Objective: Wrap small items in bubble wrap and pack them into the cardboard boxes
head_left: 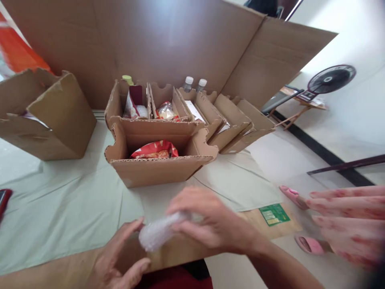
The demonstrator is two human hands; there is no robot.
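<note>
My right hand [207, 222] is closed on one end of a whitish bubble-wrapped bundle [159, 233], held above the near edge of the table. What the wrap contains cannot be made out. Beside the bundle's other end is my left hand [118, 257], its thumb and fingers spread apart; whether a fingertip touches the wrap is unclear. Just beyond both hands stands an open cardboard box [159, 172] with scalloped cut-outs, and a red snack packet [155, 150] lies inside it.
Several narrow cardboard bins [171, 96] hold packets and bottles behind the front box. A larger carton [66, 120] stands left. A tall cardboard panel [180, 44] rises behind. A green card [274, 214] lies on the table edge. A person in pink slippers [309, 245] is at right, near a fan [331, 79].
</note>
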